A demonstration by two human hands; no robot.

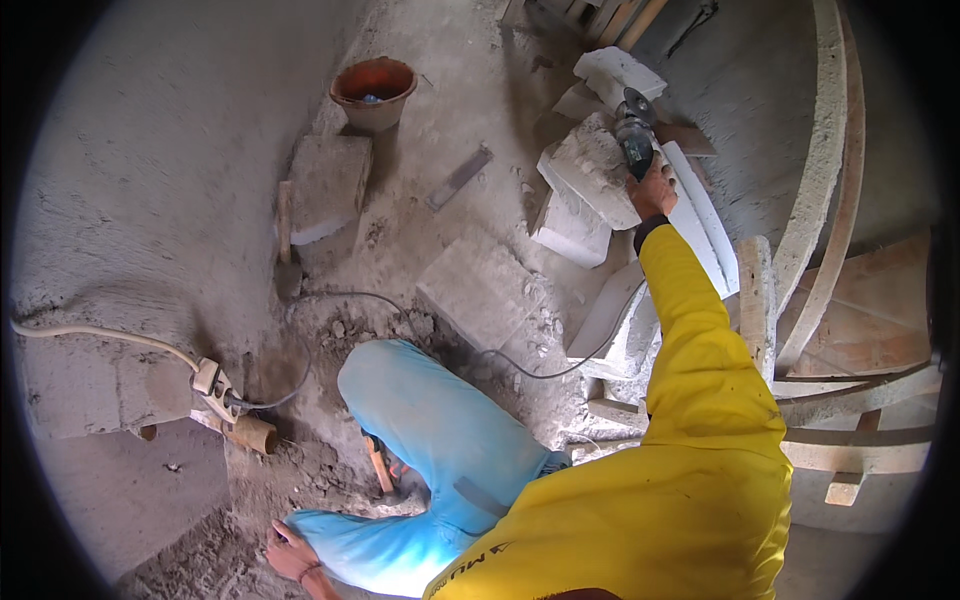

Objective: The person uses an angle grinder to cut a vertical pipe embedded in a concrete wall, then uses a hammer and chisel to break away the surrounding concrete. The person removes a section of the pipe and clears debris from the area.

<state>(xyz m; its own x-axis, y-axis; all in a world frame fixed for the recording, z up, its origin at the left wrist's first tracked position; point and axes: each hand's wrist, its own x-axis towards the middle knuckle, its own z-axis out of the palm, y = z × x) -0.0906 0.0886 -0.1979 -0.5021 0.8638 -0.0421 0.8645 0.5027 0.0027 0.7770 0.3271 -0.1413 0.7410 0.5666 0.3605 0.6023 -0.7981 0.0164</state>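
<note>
Held out at the upper right, my right hand (654, 190) is closed round the body of a dark angle grinder (636, 140), with its disc end pointing away from me. The grinder is over a heap of pale blocks (590, 165), beside a long white block (700, 225); I cannot tell whether the disc touches anything. At the lower left, my left hand (291, 556) rests against my bent leg (350, 540) in light blue trousers. Its fingers look slightly apart and seem to hold nothing. Beneath my other leg lies a tool with a wooden handle (380, 466), partly hidden.
A grey cable (545, 376) crosses the dusty floor to a white socket block (214, 385). An orange-rimmed bucket (373, 88) stands beyond a block (330, 185) by the left wall. Curved boards (825, 190) rise at the right. A flat bar (459, 178) lies mid-floor.
</note>
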